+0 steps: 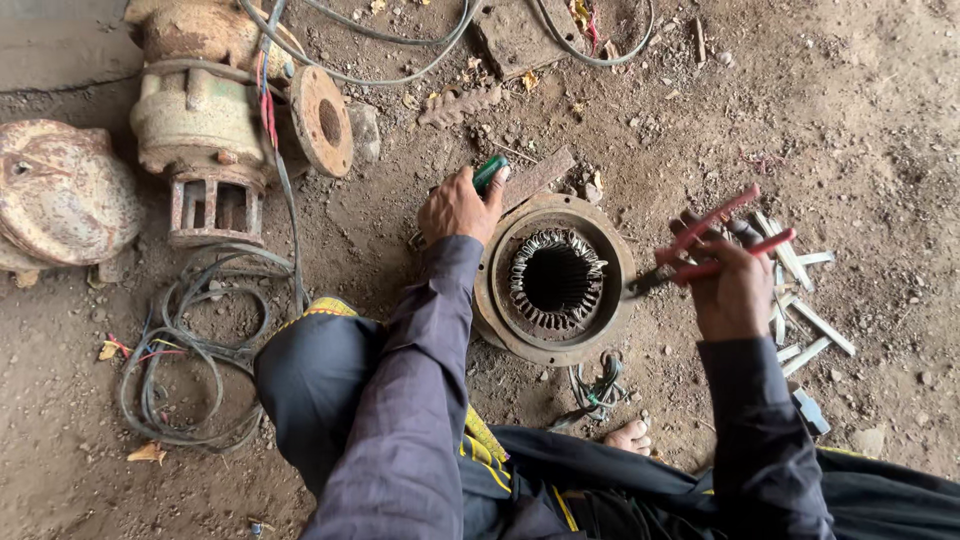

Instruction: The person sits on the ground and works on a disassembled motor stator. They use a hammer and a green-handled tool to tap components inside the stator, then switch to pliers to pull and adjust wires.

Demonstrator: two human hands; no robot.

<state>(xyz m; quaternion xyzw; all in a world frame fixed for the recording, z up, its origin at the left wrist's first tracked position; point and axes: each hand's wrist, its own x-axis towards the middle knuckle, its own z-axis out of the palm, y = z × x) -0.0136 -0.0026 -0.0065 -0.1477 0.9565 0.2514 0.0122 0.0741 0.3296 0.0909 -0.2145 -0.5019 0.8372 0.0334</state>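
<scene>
A rusty round motor stator (556,281) with grey windings around its bore lies on the dirt in front of me. My left hand (458,205) is closed on a green-handled tool (489,172) just beyond the stator's left rim. My right hand (730,285) holds red-handled pliers (712,246) to the right of the stator; the jaws point toward its rim and the handles are spread apart. Both arms wear dark purple sleeves.
A rusty pump body (215,110) and a round metal cover (62,192) lie at the left, with coiled cables (190,345) below them. Several pale flat strips (805,300) lie under my right hand. A wire scrap (598,388) and a bare foot (630,437) sit near the stator.
</scene>
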